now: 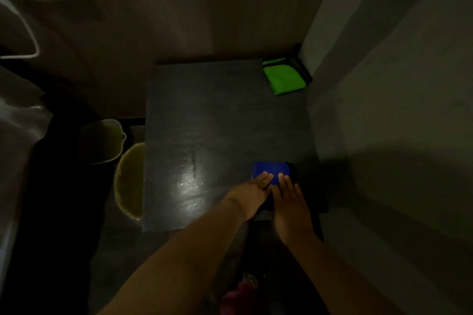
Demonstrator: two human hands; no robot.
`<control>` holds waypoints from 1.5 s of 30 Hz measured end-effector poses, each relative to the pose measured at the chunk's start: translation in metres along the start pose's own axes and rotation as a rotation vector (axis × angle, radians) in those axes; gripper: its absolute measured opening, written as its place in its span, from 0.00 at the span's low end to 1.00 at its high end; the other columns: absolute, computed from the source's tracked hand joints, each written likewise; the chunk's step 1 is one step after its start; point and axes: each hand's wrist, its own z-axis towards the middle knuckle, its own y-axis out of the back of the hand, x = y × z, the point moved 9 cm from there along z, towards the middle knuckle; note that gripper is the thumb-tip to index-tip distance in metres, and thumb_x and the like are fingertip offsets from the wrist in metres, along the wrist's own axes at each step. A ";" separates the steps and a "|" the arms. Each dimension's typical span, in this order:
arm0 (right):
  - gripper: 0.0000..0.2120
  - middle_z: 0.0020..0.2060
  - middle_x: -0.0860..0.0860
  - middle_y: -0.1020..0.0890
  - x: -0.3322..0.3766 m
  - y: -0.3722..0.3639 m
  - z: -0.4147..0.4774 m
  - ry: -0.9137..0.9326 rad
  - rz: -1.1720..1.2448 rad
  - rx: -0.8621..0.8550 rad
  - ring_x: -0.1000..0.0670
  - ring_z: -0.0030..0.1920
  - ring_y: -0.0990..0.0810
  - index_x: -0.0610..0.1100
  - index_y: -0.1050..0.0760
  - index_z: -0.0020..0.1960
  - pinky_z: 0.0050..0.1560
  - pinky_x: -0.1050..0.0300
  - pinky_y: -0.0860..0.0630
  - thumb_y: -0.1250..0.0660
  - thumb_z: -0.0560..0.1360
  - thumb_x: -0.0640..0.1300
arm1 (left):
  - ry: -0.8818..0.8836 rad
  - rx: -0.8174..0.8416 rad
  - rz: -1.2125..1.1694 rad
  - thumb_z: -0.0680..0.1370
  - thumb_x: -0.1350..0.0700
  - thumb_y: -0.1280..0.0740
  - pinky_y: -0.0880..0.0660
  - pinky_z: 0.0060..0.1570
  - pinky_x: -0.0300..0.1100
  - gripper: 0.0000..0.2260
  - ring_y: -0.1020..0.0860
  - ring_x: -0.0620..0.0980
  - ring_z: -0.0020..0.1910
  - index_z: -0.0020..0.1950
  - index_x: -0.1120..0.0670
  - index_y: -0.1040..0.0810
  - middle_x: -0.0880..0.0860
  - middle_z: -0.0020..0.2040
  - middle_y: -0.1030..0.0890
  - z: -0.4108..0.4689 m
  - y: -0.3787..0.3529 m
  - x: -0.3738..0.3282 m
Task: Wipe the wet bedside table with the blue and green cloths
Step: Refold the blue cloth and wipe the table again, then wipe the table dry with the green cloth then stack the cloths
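Note:
A dark bedside table (204, 115) fills the middle of the dim view, with a wet sheen near its front. A folded blue cloth (271, 170) lies at the table's front right. My left hand (253, 194) and my right hand (289, 199) both rest flat on the near part of that cloth, fingers stretched and side by side. Neither hand grips it. A folded green cloth (284, 75) with a dark edge lies apart at the table's far right corner, by the wall.
A pale wall (384, 110) runs along the table's right side and another behind it. Left of the table on the floor stand a pale bucket (102, 140) and a round yellowish basin (129, 181). White fabric (18, 120) hangs at far left.

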 end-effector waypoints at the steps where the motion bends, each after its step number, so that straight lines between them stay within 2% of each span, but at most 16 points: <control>1: 0.32 0.76 0.38 0.49 -0.005 -0.002 0.000 0.042 -0.022 0.018 0.40 0.77 0.49 0.37 0.43 0.75 0.74 0.53 0.61 0.35 0.75 0.42 | -0.006 -0.007 -0.008 0.81 0.62 0.43 0.45 0.76 0.46 0.28 0.56 0.52 0.79 0.79 0.55 0.51 0.52 0.79 0.59 0.007 0.002 -0.005; 3: 0.30 0.76 0.41 0.55 -0.023 -0.011 0.004 0.049 0.022 0.049 0.42 0.78 0.52 0.40 0.45 0.76 0.74 0.52 0.64 0.38 0.77 0.41 | -0.022 -0.020 -0.024 0.81 0.61 0.42 0.43 0.76 0.48 0.28 0.55 0.52 0.79 0.78 0.54 0.50 0.52 0.79 0.57 0.020 0.004 -0.014; 5: 0.31 0.73 0.40 0.43 -0.038 -0.005 0.009 -0.014 0.083 0.005 0.42 0.74 0.37 0.39 0.31 0.69 0.75 0.50 0.49 0.27 0.68 0.40 | -0.033 -0.029 -0.034 0.81 0.60 0.42 0.43 0.76 0.48 0.28 0.55 0.52 0.79 0.78 0.54 0.50 0.52 0.79 0.57 0.029 0.006 -0.018; 6: 0.30 0.74 0.40 0.42 -0.041 -0.001 0.010 -0.029 0.078 -0.003 0.42 0.74 0.37 0.40 0.30 0.68 0.75 0.50 0.46 0.28 0.68 0.40 | -0.037 -0.036 -0.047 0.81 0.59 0.42 0.44 0.76 0.48 0.28 0.54 0.52 0.79 0.78 0.54 0.50 0.53 0.79 0.57 0.032 0.007 -0.019; 9: 0.27 0.77 0.43 0.58 -0.042 -0.007 0.015 0.023 0.106 0.098 0.45 0.78 0.60 0.44 0.49 0.77 0.76 0.51 0.62 0.46 0.79 0.39 | -0.034 -0.053 -0.066 0.82 0.59 0.43 0.45 0.76 0.45 0.28 0.53 0.50 0.79 0.79 0.53 0.53 0.52 0.79 0.57 0.038 0.009 -0.015; 11: 0.28 0.77 0.43 0.62 -0.044 -0.006 0.022 0.011 0.085 0.099 0.44 0.77 0.64 0.44 0.53 0.77 0.75 0.50 0.63 0.47 0.79 0.40 | -0.020 -0.072 -0.096 0.82 0.58 0.44 0.45 0.76 0.43 0.29 0.52 0.50 0.79 0.78 0.53 0.55 0.53 0.79 0.57 0.040 0.012 -0.011; 14: 0.29 0.75 0.45 0.66 -0.043 -0.001 0.036 0.018 0.087 0.099 0.44 0.77 0.65 0.44 0.54 0.77 0.75 0.50 0.64 0.47 0.79 0.40 | -0.003 -0.119 -0.117 0.82 0.59 0.44 0.45 0.76 0.43 0.28 0.52 0.50 0.79 0.78 0.54 0.54 0.53 0.79 0.55 0.046 0.024 -0.003; 20: 0.28 0.77 0.44 0.60 -0.034 0.025 0.083 0.045 0.159 0.060 0.45 0.77 0.61 0.43 0.51 0.77 0.75 0.52 0.65 0.47 0.79 0.38 | 0.034 -0.188 -0.059 0.82 0.57 0.44 0.41 0.75 0.46 0.26 0.53 0.50 0.79 0.78 0.53 0.51 0.53 0.79 0.55 0.065 0.049 0.032; 31: 0.28 0.78 0.49 0.56 0.001 0.068 0.180 0.108 0.172 0.076 0.50 0.78 0.59 0.46 0.46 0.76 0.76 0.48 0.62 0.45 0.78 0.38 | 0.093 -0.207 -0.050 0.82 0.58 0.44 0.47 0.76 0.41 0.28 0.56 0.49 0.78 0.78 0.54 0.55 0.53 0.79 0.58 0.087 0.100 0.119; 33: 0.26 0.78 0.49 0.53 0.004 0.077 0.189 0.114 0.180 0.047 0.51 0.78 0.56 0.45 0.44 0.75 0.76 0.48 0.61 0.45 0.78 0.38 | 0.086 -0.230 -0.058 0.82 0.58 0.44 0.51 0.75 0.39 0.28 0.56 0.49 0.79 0.78 0.55 0.55 0.54 0.79 0.58 0.088 0.110 0.127; 35: 0.22 0.76 0.47 0.41 0.000 0.091 0.196 0.111 0.210 -0.023 0.50 0.77 0.45 0.43 0.37 0.71 0.76 0.51 0.53 0.45 0.78 0.38 | 0.085 -0.236 -0.076 0.82 0.58 0.44 0.52 0.75 0.39 0.27 0.56 0.49 0.79 0.78 0.54 0.52 0.54 0.79 0.57 0.088 0.116 0.131; 38: 0.12 0.56 0.45 0.21 -0.020 0.124 0.204 0.033 0.215 -0.230 0.44 0.60 0.24 0.43 0.25 0.56 0.61 0.51 0.31 0.42 0.75 0.36 | 0.109 -0.217 -0.073 0.82 0.56 0.43 0.49 0.76 0.42 0.26 0.53 0.51 0.79 0.78 0.54 0.48 0.53 0.79 0.56 0.087 0.117 0.134; 40: 0.09 0.45 0.47 0.20 -0.036 0.140 0.210 0.004 0.119 -0.346 0.43 0.49 0.20 0.45 0.23 0.47 0.48 0.50 0.24 0.37 0.70 0.36 | 0.103 -0.225 -0.018 0.78 0.52 0.36 0.39 0.73 0.46 0.28 0.43 0.54 0.77 0.76 0.54 0.40 0.55 0.79 0.46 0.086 0.120 0.132; 42: 0.09 0.40 0.48 0.20 -0.051 0.149 0.219 0.010 0.067 -0.417 0.44 0.43 0.18 0.46 0.23 0.41 0.39 0.53 0.22 0.32 0.62 0.36 | 0.074 -0.209 0.015 0.62 0.45 0.23 0.24 0.59 0.46 0.34 0.24 0.55 0.65 0.67 0.53 0.25 0.57 0.69 0.26 0.088 0.124 0.132; 43: 0.12 0.40 0.47 0.19 -0.056 0.151 0.224 0.016 0.052 -0.416 0.44 0.43 0.18 0.45 0.22 0.41 0.37 0.53 0.22 0.29 0.59 0.35 | 0.060 -0.207 0.067 0.55 0.43 0.22 0.21 0.52 0.44 0.37 0.20 0.53 0.59 0.63 0.51 0.22 0.55 0.64 0.22 0.089 0.128 0.131; 45: 0.17 0.42 0.47 0.18 -0.063 0.151 0.234 0.027 0.031 -0.407 0.44 0.45 0.17 0.45 0.20 0.43 0.38 0.54 0.21 0.24 0.55 0.34 | 0.017 -0.247 0.152 0.53 0.41 0.26 0.21 0.52 0.43 0.37 0.19 0.50 0.59 0.61 0.50 0.20 0.52 0.63 0.20 0.092 0.138 0.127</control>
